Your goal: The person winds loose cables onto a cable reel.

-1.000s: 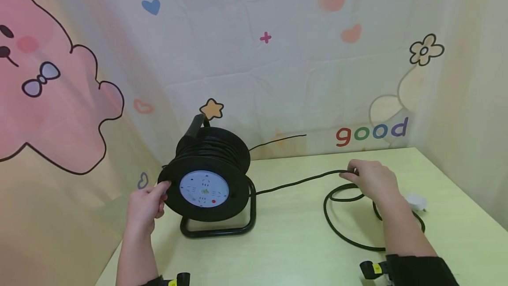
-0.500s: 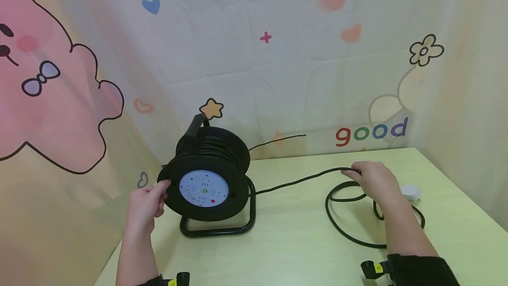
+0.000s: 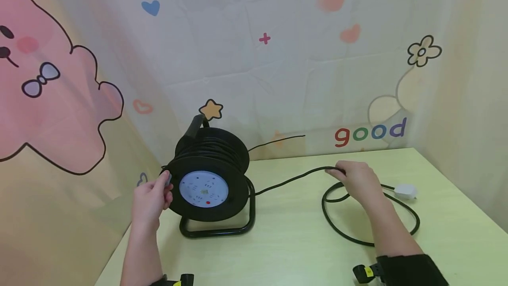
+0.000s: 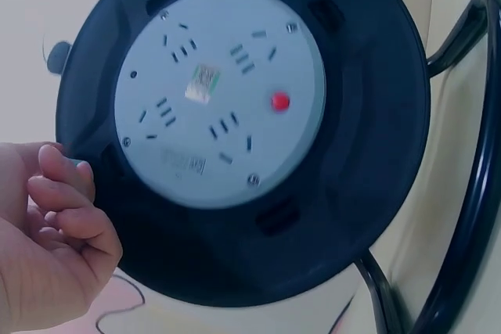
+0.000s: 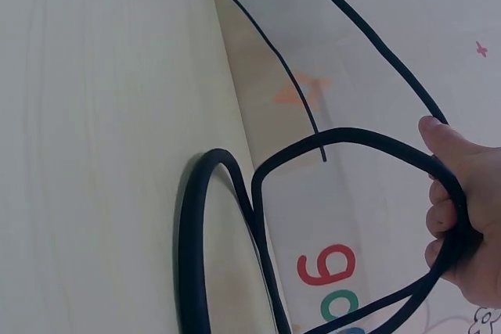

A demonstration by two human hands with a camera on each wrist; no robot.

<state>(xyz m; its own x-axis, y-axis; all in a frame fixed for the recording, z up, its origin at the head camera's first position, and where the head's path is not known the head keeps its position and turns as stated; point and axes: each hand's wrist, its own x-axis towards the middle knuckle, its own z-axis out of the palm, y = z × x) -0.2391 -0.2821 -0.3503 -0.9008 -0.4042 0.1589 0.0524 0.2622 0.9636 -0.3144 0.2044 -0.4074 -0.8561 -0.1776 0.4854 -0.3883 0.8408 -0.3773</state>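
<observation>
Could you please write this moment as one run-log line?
left hand: grips reel at rim | right hand: holds cable | plug: on table, to the right

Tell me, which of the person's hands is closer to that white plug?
Right. The right hand grips the black cord left of the white plug, not touching it; the left hand is much farther left, curled at the rim of the reel.

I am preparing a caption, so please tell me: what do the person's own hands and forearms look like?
The left hand and right hand are bare, without gloves. The right forearm wears a black cuff with a small black device marked in yellow. The left forearm has a similar device; its black band is mostly outside the picture.
</observation>
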